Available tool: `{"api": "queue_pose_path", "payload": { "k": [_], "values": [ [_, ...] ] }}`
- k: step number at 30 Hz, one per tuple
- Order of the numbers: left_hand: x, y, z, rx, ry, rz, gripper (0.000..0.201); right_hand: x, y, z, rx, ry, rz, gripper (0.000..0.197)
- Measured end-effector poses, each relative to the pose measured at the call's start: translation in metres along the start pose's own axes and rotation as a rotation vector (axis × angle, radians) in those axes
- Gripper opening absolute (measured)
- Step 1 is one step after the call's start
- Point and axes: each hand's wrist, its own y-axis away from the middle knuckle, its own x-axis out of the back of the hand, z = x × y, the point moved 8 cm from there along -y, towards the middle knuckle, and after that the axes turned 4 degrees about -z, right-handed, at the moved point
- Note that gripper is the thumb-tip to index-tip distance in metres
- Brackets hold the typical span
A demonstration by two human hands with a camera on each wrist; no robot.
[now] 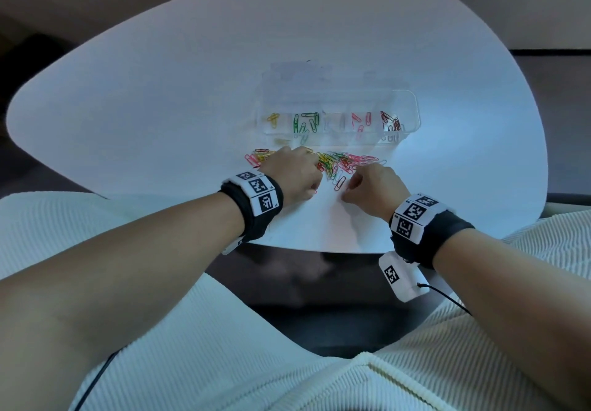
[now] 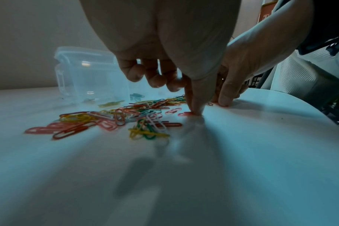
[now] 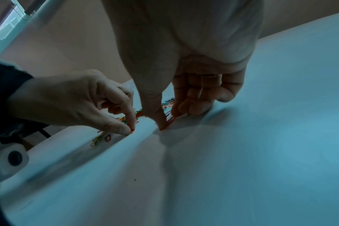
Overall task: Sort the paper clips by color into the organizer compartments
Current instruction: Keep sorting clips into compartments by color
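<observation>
Two hands work the loose pile of paper clips (image 1: pixel 332 163) on the white table (image 1: pixel 160 116). The left hand (image 1: pixel 292 174) pinches a pink clip (image 2: pixel 186 113) between thumb and forefinger, likely dragging it clear of the tangle. The right hand (image 1: pixel 372 187) pinches a red clip (image 3: pixel 169 121) at its own fingertips. Just beyond both hands, the clear organizer (image 1: pixel 412 107) sits within reach, its compartments already holding yellow, green, pink and red clips.

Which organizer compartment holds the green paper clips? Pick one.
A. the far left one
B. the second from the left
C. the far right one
B: in the head view the green paper clips lie in the organizer just right of the yellow paper clips in the end compartment.
</observation>
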Motion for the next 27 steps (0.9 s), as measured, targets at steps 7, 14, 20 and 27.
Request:
{"api": "queue_pose_path", "payload": {
  "k": [7, 14, 20, 27],
  "values": [
    [-0.004, 0.0, 0.006, 0.092, -0.003, -0.132, 0.019, 0.0, 0.003, 0.0, 0.033, 0.035, 0.014, 0.017],
    [-0.014, -0.003, 0.007, 0.064, -0.024, -0.148, 0.013, 0.0, 0.003, -0.001, 0.125, 0.101, 0.003, 0.006],
    [-0.013, -0.004, 0.009, 0.042, -0.044, -0.116, 0.015, -0.005, 0.006, 0.002, 0.022, 0.179, -0.013, 0.022],
    [0.005, 0.003, 0.005, 0.08, 0.308, 0.008, 0.021, -0.001, 0.01, 0.005, -0.008, -0.021, -0.021, 0.031]
  ]
}}
